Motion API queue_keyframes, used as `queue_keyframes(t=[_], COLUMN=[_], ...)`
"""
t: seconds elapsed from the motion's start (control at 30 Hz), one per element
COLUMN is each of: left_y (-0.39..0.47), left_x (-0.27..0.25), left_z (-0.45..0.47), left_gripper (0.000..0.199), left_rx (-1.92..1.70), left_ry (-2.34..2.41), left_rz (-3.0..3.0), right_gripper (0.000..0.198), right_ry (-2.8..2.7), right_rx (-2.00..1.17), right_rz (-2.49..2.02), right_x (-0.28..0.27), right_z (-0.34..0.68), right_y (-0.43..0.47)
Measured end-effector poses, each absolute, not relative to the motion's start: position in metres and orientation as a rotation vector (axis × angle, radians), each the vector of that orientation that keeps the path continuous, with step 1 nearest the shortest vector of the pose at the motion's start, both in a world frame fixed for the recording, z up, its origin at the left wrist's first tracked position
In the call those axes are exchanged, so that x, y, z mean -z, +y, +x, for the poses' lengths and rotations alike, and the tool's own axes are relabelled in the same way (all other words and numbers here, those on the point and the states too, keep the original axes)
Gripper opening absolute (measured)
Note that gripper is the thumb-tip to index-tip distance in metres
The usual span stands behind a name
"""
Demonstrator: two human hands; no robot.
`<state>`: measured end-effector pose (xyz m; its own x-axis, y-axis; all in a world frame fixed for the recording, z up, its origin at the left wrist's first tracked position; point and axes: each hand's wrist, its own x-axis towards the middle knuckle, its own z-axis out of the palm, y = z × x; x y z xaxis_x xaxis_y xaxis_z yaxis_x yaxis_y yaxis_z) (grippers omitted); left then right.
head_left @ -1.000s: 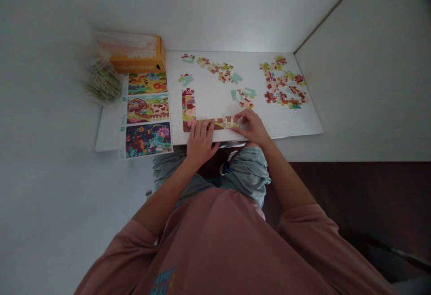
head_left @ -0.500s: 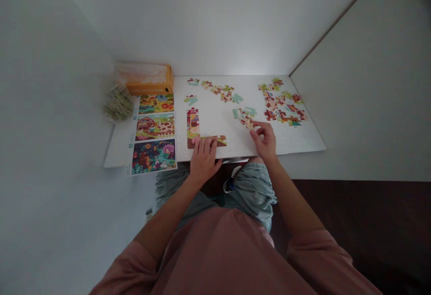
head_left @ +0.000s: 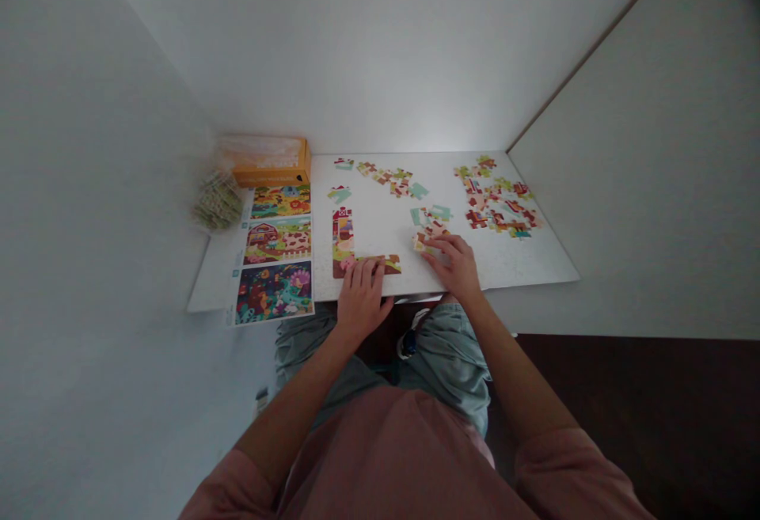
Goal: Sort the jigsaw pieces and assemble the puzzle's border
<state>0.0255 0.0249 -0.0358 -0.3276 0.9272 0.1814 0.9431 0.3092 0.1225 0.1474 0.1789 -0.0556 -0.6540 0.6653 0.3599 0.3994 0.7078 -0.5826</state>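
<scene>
My left hand point(head_left: 360, 295) lies with its fingers outstretched on the lower edge of an L-shaped run of joined jigsaw pieces point(head_left: 343, 239), near the table's front edge. My right hand point(head_left: 456, 265) pinches a cream and brown puzzle piece point(head_left: 419, 243) between thumb and fingers, to the right of that L. Just beyond the held piece lie a brown-spotted piece point(head_left: 436, 228) and pale green pieces point(head_left: 440, 212). The fingers partly cover the held piece.
Loose puzzle pieces point(head_left: 499, 202) are heaped at the right, and more pieces point(head_left: 392, 178) lie along the back. At the left are a picture sheet point(head_left: 278, 241), an orange box point(head_left: 273, 161) and a clear bag of greenish pieces point(head_left: 218, 201). Walls point(head_left: 409, 53) border the white table point(head_left: 380, 219).
My right hand has moved left with the puzzle piece, towards the L-shaped section. My left hand stays on the joined pieces. The whole view has shifted slightly.
</scene>
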Motion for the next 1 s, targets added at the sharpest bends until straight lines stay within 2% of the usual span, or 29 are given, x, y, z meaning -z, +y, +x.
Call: queue_keyframes(t=[0.23, 0.67, 0.8, 0.93, 1.0], left_y=[0.024, 0.025, 0.026, 0.026, 0.026], left_x=[0.036, 0.041, 0.043, 0.045, 0.048], left_z=[0.025, 0.011, 0.007, 0.003, 0.002], left_gripper=[0.051, 0.054, 0.055, 0.057, 0.058], left_rx=[0.315, 0.443, 0.421, 0.413, 0.413], left_ry=[-2.489, -2.541, -2.573, -2.579, -2.577], left_rz=[-1.759, -1.763, -1.773, -1.779, -1.781], right_gripper=[0.019, 0.023, 0.033, 0.054, 0.055], right_ry=[-2.485, -2.731, -2.648, -2.625, -2.662], right_rx=[-0.435, -0.226, -0.181, -0.197, -0.212], right_rz=[-0.777, -0.547, -0.759, -1.010, -1.016], right_x=[0.048, 0.041, 0.048, 0.057, 0.060], right_z=[0.127, 0.028, -0.019, -0.067, -0.081], right_y=[0.184, 0.225, 0.261, 0.294, 0.302])
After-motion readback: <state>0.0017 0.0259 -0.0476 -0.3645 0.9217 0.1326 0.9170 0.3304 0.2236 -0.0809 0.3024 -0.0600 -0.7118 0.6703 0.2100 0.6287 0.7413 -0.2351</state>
